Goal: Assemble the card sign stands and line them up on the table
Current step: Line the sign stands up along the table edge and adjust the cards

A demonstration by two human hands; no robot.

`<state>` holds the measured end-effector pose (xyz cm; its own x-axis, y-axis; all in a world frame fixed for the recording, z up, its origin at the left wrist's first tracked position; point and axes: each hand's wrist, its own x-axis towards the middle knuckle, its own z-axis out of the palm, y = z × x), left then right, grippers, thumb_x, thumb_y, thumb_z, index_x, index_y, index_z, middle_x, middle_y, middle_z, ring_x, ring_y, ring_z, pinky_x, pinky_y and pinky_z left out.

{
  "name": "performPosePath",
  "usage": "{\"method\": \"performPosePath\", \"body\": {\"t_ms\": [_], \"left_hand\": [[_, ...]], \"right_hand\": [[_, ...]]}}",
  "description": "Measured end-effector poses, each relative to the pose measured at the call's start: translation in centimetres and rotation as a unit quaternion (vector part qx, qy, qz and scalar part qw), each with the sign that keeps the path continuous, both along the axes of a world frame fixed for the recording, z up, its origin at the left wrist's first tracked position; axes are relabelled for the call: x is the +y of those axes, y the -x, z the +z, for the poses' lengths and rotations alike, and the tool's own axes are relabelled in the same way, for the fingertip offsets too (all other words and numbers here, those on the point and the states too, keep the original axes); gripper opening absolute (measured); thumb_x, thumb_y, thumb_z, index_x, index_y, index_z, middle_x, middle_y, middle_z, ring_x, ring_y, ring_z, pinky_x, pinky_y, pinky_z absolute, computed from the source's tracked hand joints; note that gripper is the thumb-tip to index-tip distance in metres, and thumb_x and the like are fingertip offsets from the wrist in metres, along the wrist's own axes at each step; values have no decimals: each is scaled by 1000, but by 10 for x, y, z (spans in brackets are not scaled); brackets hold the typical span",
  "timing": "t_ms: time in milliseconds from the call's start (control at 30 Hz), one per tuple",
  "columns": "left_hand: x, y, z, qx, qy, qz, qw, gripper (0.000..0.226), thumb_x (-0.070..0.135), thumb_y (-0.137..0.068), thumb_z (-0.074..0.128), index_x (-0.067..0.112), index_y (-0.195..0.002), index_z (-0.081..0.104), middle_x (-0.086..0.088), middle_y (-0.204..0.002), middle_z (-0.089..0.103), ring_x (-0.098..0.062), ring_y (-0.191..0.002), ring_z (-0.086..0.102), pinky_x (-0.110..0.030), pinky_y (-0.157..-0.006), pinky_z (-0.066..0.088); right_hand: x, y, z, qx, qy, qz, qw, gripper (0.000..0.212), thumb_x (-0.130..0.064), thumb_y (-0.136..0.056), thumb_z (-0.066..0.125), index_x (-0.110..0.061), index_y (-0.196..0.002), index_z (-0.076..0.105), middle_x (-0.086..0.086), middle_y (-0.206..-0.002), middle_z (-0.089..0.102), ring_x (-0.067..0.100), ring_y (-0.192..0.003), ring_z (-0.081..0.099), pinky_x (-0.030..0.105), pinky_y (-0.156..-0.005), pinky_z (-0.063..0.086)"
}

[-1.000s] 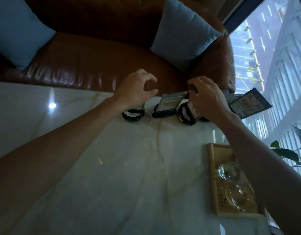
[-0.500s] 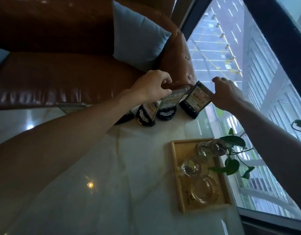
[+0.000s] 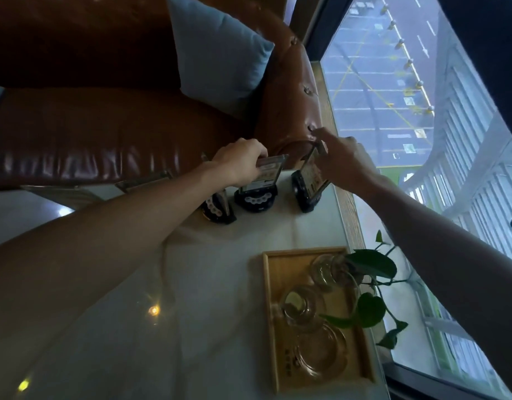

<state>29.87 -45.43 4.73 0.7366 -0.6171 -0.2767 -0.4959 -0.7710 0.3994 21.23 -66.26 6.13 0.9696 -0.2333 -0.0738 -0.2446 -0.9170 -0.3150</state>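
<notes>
Three card sign stands with round black bases stand in a row at the far edge of the marble table [image 3: 168, 284]. My left hand [image 3: 240, 161] grips the top of the middle stand's card [image 3: 267, 176], which sits in its base [image 3: 256, 199]. My right hand [image 3: 343, 160] pinches the upper edge of the right stand's card [image 3: 311, 174], seated in its base [image 3: 302, 194]. The left stand [image 3: 217, 207] is partly hidden behind my left wrist. Further left, more cards [image 3: 145, 181] lie flat by the table's far edge.
A wooden tray [image 3: 270, 319] with several glass cups sits near the right front. A leafy plant [image 3: 370, 284] overhangs it. A brown leather sofa [image 3: 104, 134] with a blue cushion [image 3: 217, 53] lies beyond the table. A large window [image 3: 393, 96] runs along the right.
The view swung right and closer. My right hand shifted from the side of the right card to its top edge. My left hand stays on the middle card.
</notes>
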Motion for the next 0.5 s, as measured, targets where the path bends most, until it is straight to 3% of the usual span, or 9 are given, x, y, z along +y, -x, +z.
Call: {"method": "performPosePath", "body": {"t_ms": [67, 133, 233, 300, 367, 400, 500], "left_hand": [[-1, -1, -4, -11, 8, 2, 1000, 14, 24, -92, 66, 28, -104, 73, 1, -100, 73, -24, -91, 68, -37, -69, 53], [0, -2, -6, -12, 24, 7, 1000, 16, 23, -91, 68, 28, -105, 73, 1, -101, 74, -22, -91, 69, -40, -74, 57], [2, -1, -9, -11, 56, 15, 998, 19, 25, -89, 70, 29, -108, 73, 3, -102, 74, -19, -92, 69, -37, -75, 57], [0, 0, -10, -21, 65, 13, 998, 18, 25, -90, 69, 29, -107, 73, 2, -100, 75, -20, -90, 69, -33, -71, 54], [-3, 1, -11, -33, 64, 11, 997, 18, 22, -91, 67, 28, -107, 74, 1, -100, 75, -21, -90, 69, -31, -69, 48], [-5, 1, -11, -35, 65, 12, 997, 19, 21, -91, 66, 28, -108, 74, 1, -100, 75, -21, -90, 69, -31, -69, 47], [-9, 1, -11, -38, 65, 13, 997, 21, 19, -92, 65, 30, -108, 74, 2, -103, 75, -22, -93, 69, -31, -70, 46]], "right_hand": [[4, -2, 1, 19, -44, -58, 997, 21, -13, -85, 49, -14, -92, 68, 16, -75, 66, 40, -65, 66, 44, -61, 59], [3, -5, 0, 59, -85, -115, 988, 26, -19, -83, 45, -11, -71, 66, 16, -66, 71, 35, -58, 72, 47, -62, 62], [-9, -6, 5, 135, -162, -136, 968, 31, -18, -94, 46, 4, -89, 68, 13, -67, 70, 27, -53, 70, 39, -64, 63], [-22, -2, 7, 162, -70, -53, 983, 19, -14, -93, 53, -7, -107, 63, 17, -89, 68, 36, -78, 70, 42, -73, 60], [-31, 3, 3, 136, 101, 39, 985, 28, -22, -90, 65, -20, -119, 66, 19, -112, 58, 40, -107, 57, 43, -82, 50], [-35, 5, -2, 102, 145, 73, 981, 28, -26, -89, 70, -22, -117, 68, 18, -114, 53, 41, -111, 51, 43, -82, 47], [-44, 6, -15, 34, 119, 157, 980, 20, -22, -90, 71, -24, -110, 68, 15, -114, 58, 38, -109, 54, 45, -79, 48]]}}
